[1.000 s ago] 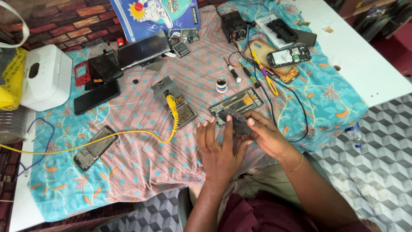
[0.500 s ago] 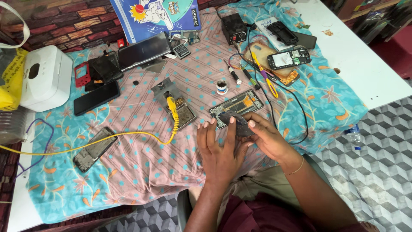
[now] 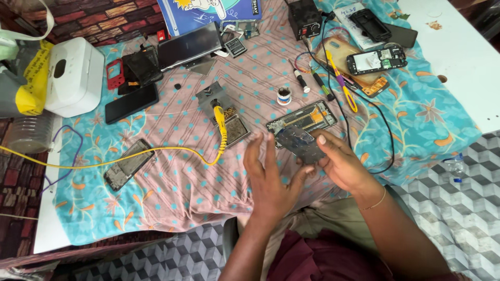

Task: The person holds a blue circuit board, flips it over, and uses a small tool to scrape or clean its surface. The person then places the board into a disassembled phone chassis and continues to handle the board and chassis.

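Both my hands hold a dark phone panel [image 3: 301,144] just above the tabletop [image 3: 448,47], over the near edge of the patterned cloth [image 3: 172,182]. My right hand [image 3: 344,166] grips it from the right, thumb on the upper face and fingers beneath. My left hand [image 3: 271,179] meets it from the left with fingers spread; its thumb sits at the panel's near edge, but I cannot tell how firmly it clamps.

Handling judgement: the panel is thin, flat and rigid, probably light, and likely brittle if flexed. The face looks smooth and slightly glossy, so possibly slippery. Best hold is by the long edges, not by pressing the middle.

Just beyond it lies an opened phone frame [image 3: 303,118], rectangular, with orange-gold inner parts showing. A soldering iron [image 3: 221,117] with a yellow handle rests on a grey metal stand [image 3: 224,112]; its yellow cable [image 3: 104,158] trails left across the cloth. Near it stands a small round tin [image 3: 284,96]. Further left lies another stripped phone frame [image 3: 128,164]. A white plastic box [image 3: 75,75] sits at the far left. The cloth is soft and wrinkled, pink with teal dots.
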